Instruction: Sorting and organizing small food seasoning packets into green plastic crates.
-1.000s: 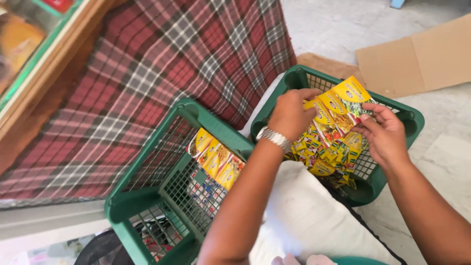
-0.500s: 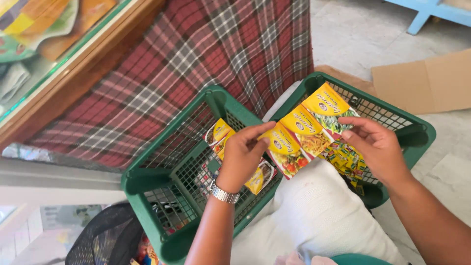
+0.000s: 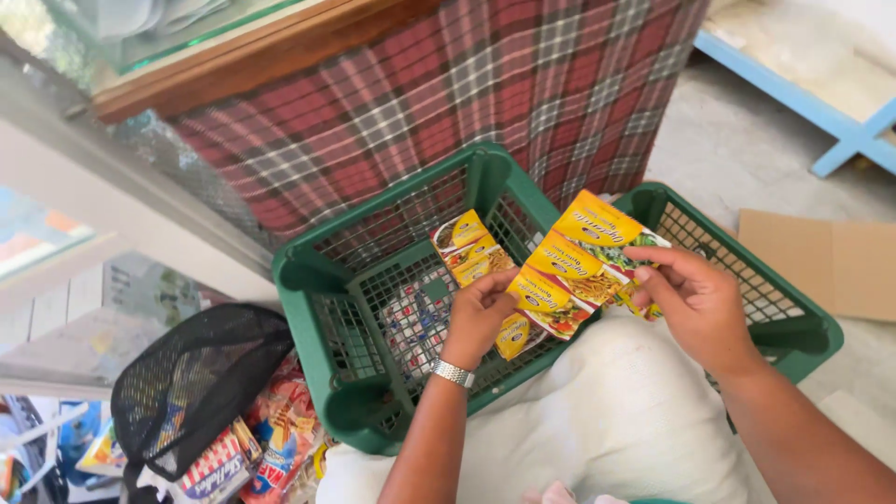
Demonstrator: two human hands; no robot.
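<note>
My left hand (image 3: 478, 315) and my right hand (image 3: 695, 301) together hold a fanned bunch of yellow noodle packets (image 3: 574, 271) over the edge between two green plastic baskets. The left hand, with a metal watch at its wrist, grips the lower packets; the right hand pinches the upper ones. More yellow packets (image 3: 467, 248) stand inside the left green basket (image 3: 317, 280), leaning on its far side. The right green basket (image 3: 793, 322) lies behind my right hand; its contents are hidden.
A red plaid cloth (image 3: 448, 103) hangs from a wooden counter behind the baskets. A white sack (image 3: 607, 429) lies under my arms. A black mesh bag (image 3: 196, 383) with snack packets sits at lower left. Flat cardboard (image 3: 831, 266) and a blue frame (image 3: 840, 140) lie to the right.
Both hands have carried the packets from over the right basket toward the left basket. The view has shifted left, showing the mesh bag and snack packets.
</note>
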